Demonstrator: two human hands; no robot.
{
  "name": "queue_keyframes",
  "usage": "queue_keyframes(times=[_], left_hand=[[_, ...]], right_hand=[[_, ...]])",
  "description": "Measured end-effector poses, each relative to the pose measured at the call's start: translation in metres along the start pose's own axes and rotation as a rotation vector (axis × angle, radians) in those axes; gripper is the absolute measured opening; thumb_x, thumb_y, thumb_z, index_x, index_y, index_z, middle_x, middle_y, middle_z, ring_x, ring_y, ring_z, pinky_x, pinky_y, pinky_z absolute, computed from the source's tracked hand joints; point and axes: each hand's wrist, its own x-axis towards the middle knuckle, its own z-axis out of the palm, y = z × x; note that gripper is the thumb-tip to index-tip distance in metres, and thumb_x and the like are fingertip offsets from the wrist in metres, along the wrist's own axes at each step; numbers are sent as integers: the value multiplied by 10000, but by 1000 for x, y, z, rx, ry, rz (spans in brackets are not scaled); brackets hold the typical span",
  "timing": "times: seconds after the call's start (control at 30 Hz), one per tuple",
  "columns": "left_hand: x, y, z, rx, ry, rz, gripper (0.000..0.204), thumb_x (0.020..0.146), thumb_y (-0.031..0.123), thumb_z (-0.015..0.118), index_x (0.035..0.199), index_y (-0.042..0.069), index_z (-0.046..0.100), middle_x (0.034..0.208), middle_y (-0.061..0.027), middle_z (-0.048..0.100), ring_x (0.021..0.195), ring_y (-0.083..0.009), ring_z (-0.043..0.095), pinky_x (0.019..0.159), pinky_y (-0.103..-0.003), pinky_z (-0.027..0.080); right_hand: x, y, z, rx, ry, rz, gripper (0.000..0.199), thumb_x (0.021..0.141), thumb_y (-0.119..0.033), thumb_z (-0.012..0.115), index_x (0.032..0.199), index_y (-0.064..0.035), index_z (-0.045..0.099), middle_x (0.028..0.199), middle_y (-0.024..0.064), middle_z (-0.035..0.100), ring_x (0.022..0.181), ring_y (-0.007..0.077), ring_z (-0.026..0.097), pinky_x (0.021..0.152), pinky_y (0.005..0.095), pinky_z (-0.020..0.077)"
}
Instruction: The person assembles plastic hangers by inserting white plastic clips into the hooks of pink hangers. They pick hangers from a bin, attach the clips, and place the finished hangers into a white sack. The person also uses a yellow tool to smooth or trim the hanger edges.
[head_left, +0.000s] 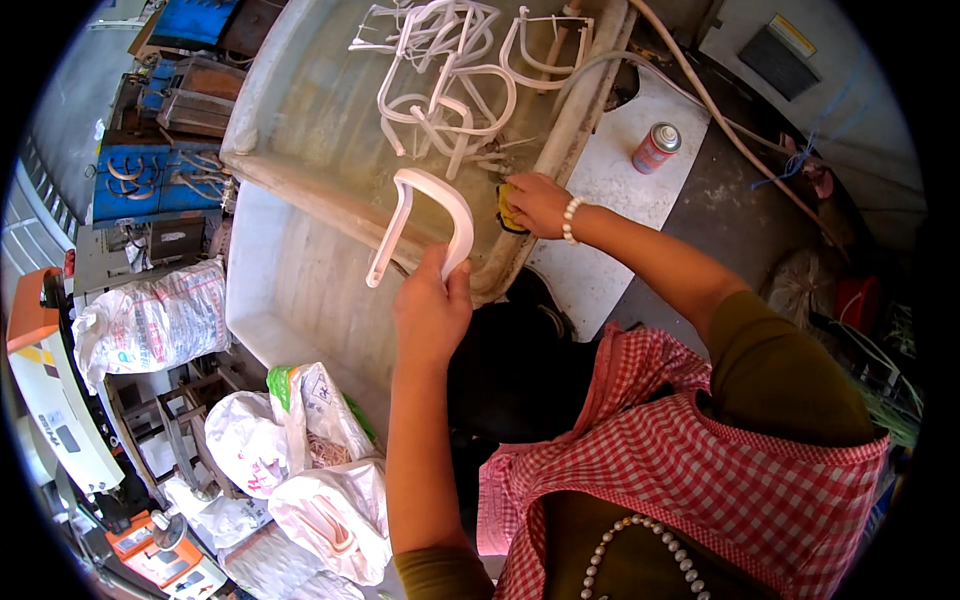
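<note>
My left hand (432, 305) is closed around one end of a pale pink, curved hook-shaped plastic piece (457, 203), raised above the near corner of a tub of water. At the tub's right rim (568, 145), my right hand (542, 207) is closed on a yellow and black sponge or cloth (508, 212); its exact kind is partly hidden by the fingers. Farther back in the tub lies a tangle of similar pale curved pieces (493, 130), some in the water.
A red spray can (657, 150) stands on a white board (600, 262) right of the tub. A hose (690, 75) runs along that side. A second pale, box-like tub (290, 290) adjoins on the left. Plastic bags (345, 505) and a white sack (155, 322) lie lower left.
</note>
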Motion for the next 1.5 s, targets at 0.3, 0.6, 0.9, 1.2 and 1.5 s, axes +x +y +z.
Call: queue_keyframes(times=[0.3,0.6,0.9,1.2,1.5], left_hand=[[-3,-6,3,-69,19,-13,214,878,223,587,1034,78,571,790,-177,626,737,-355,597,652,-430,459],[-19,-2,-6,71,145,37,227,867,228,597,1062,113,589,801,-177,639,746,-381,613,646,-431,473],[-88,-19,-34,-117,523,-31,228,876,204,581,1087,116,585,868,-180,641,809,-388,615,681,-462,482],[-245,-108,-95,-86,908,-558,286,867,136,621,1116,1,586,866,-214,648,726,-351,652,635,-397,518],[-404,-364,-160,417,535,-1088,318,818,131,604,1116,19,594,924,-212,637,886,-368,610,804,-434,460]], right_hand=[[-30,-1,-20,-87,-131,76,118,718,-104,598,823,-60,566,956,144,545,981,343,515,864,430,394],[34,-82,-77,1284,-54,372,327,937,-265,549,1179,-45,537,1079,73,605,987,144,579,866,305,467],[74,-214,-64,1393,-119,127,349,990,-220,451,1244,15,499,858,51,616,751,108,588,703,256,486],[53,-338,-8,981,-377,-264,670,791,-46,700,1378,-32,378,1104,72,540,1004,159,533,928,307,422],[75,-300,61,639,-734,341,350,856,-27,592,1199,-15,520,917,26,573,817,90,545,731,230,460]])
